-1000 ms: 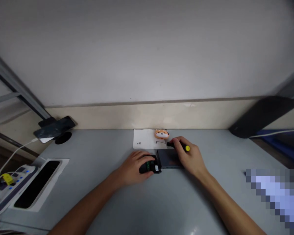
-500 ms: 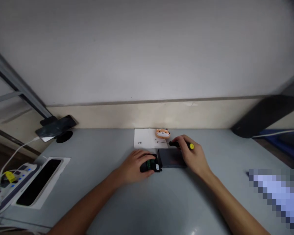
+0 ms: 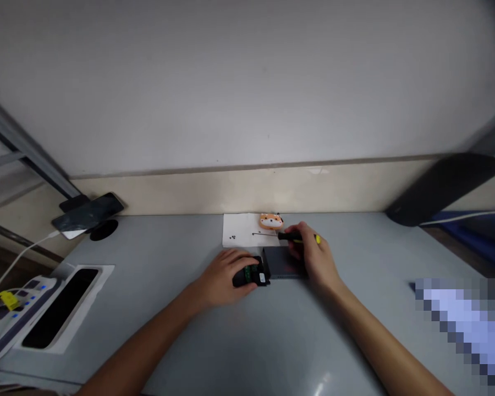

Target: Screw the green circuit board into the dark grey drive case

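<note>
My left hand [image 3: 226, 279] is closed around a small black device [image 3: 252, 275], with a green circuit board and a white label showing between the fingers. In my right hand [image 3: 319, 256] is a screwdriver [image 3: 291, 236] with a black and yellow handle. Its thin shaft points left over a white sheet of paper [image 3: 241, 223], and a tiny dark speck, perhaps a screw, shows at the tip. Several small dark screws [image 3: 232, 237] lie in a cluster on the paper. Below the screwdriver sits a flat dark grey box [image 3: 282, 264], partly covered by my right hand and beside the device.
An orange and white animal-faced case [image 3: 271, 221] rests on the paper's back right. At left are a phone [image 3: 61, 308] on white paper, a power strip [image 3: 28, 308] with cables, and another phone on a stand [image 3: 88, 214]. A black cylinder [image 3: 424, 192] stands at the back right.
My right hand has moved the screwdriver slightly left, so its tip is farther over the paper. My left hand keeps its hold on the device. The whole view has shifted a little.
</note>
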Tool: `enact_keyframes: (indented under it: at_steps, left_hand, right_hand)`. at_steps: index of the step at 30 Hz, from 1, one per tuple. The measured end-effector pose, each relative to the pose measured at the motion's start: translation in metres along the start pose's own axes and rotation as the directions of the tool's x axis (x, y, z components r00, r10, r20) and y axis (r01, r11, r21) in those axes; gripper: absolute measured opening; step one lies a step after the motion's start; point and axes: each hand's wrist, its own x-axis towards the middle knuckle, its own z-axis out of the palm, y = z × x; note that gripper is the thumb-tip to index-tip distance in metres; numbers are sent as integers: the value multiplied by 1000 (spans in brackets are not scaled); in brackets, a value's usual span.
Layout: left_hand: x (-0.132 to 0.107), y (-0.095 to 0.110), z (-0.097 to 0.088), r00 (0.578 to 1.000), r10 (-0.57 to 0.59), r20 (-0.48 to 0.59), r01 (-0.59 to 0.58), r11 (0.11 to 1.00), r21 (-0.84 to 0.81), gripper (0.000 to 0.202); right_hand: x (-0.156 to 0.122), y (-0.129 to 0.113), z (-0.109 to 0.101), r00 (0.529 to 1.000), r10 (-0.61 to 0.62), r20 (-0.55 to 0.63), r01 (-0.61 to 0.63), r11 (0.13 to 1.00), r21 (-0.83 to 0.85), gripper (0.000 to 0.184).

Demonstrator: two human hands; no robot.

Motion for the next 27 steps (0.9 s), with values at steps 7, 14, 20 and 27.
enact_keyframes:
  at_steps: [7,14,20,27]
  left_hand:
    - [1,2,0,1000,2,-8,-2,1000,15,47]
    - [1,2,0,1000,-1,5,0,1000,16,46]
    - [0,4,-4,994,-30,-103,28,999,-24,39]
    - [0,-3,0,943,-113,-312,101,993,-56,20]
  right_hand:
    - [8,2,-10,997,74,-6,-74,994,80,54]
    - [10,6,-13,997,78,10,-78,993,93,56]
    - [10,3,-16,998,62,28,-65,991,117,56]
    - [-4,-3,-6,980,107,169,-139,972,191,51]
